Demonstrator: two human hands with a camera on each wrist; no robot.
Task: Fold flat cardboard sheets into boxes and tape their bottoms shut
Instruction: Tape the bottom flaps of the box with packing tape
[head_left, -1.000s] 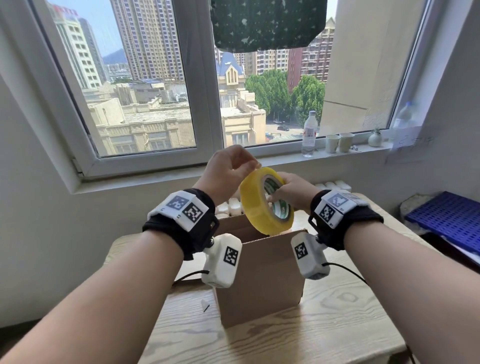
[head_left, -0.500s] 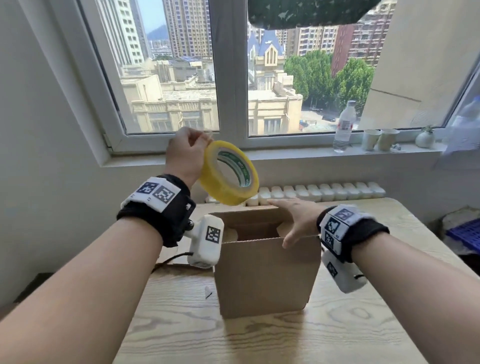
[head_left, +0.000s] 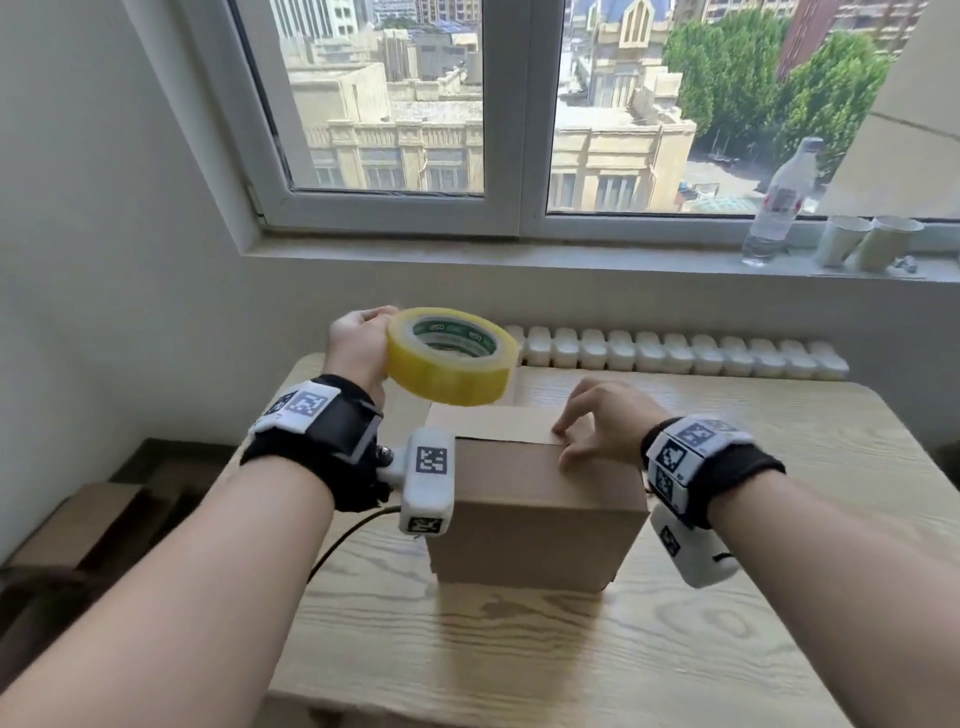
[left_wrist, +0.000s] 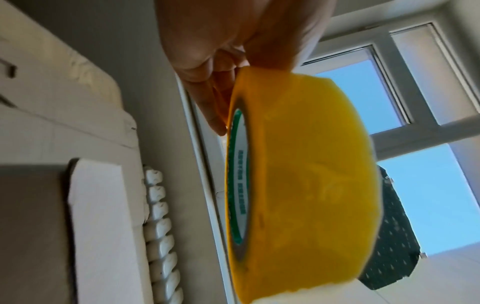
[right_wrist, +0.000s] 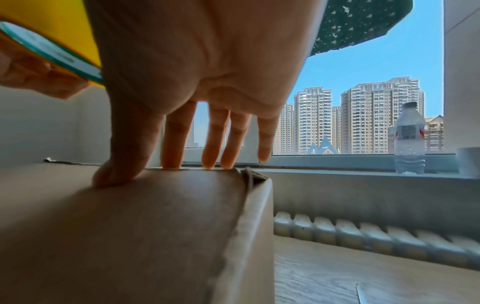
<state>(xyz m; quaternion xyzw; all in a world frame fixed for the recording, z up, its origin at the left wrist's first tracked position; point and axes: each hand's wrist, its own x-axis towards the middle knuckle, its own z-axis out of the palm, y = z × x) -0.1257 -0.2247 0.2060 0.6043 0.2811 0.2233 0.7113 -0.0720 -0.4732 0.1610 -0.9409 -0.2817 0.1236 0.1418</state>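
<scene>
Closest to us, the wooden table (head_left: 519, 649) runs out under both forearms, and on it stands the cardboard box (head_left: 535, 514), upright, its top flaps folded down flat. Our right hand (head_left: 602, 423) is on that top at the right corner: thumb planted on the near flap, fingers (right_wrist: 215, 142) reaching straight down across to the far flap's edge, pressing, curled round nothing. From the right wrist view we see the thumb tip flat on the cardboard and the fingertips meeting the seam, with the box's corner slightly crumpled just beside them. Moving up and left, our left hand (head_left: 361, 345) has the yellow tape roll (head_left: 452, 356) in the air, above the far left part of the box and apart from it; fingers wrap the outer band while the thumb side is tucked at the green-printed core, as the left wrist view shows. The roll sits tilted, its open core facing up and toward us. Beyond the box, a row of small white pieces (head_left: 675, 353) lines the far edge of the table against the wall. Farther still, the windowsill (head_left: 467, 257) carries a plastic water bottle (head_left: 779, 202) and two paper cups (head_left: 865, 241) at the right, touching each other. Past the glass, pale buildings and green trees.
</scene>
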